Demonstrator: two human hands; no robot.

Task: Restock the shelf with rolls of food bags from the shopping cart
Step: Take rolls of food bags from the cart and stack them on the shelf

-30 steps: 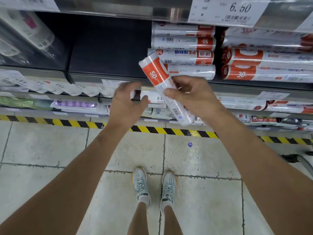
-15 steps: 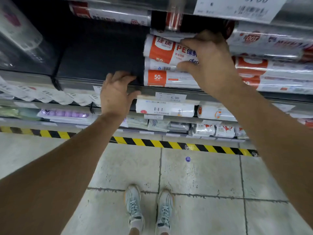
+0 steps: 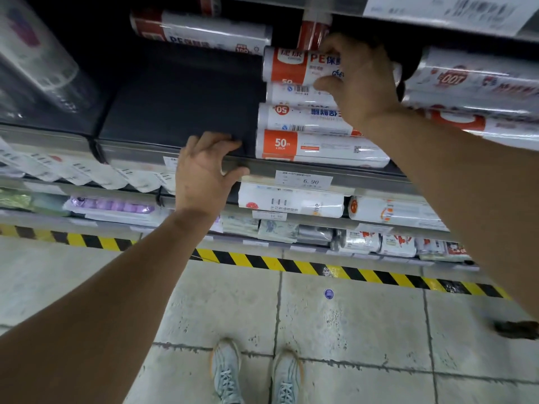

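On the dark shelf [image 3: 180,106], atop a stack of three rolls [image 3: 320,148], the orange-banded roll of food bags [image 3: 291,65] lies on its side. The right grip [image 3: 361,80] is clamped on it, fingers over the top and thumb beneath. The left grip [image 3: 204,173] rests apart on the shelf's front edge, fingers flat, near a price tag [image 3: 303,179]. Lower shelves hold packets; below them, yellow-black tape [image 3: 262,262] crosses pale floor tiles [image 3: 350,316].

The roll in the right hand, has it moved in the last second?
Yes. The roll went from in front of the stack onto its top, right hand gripping it.
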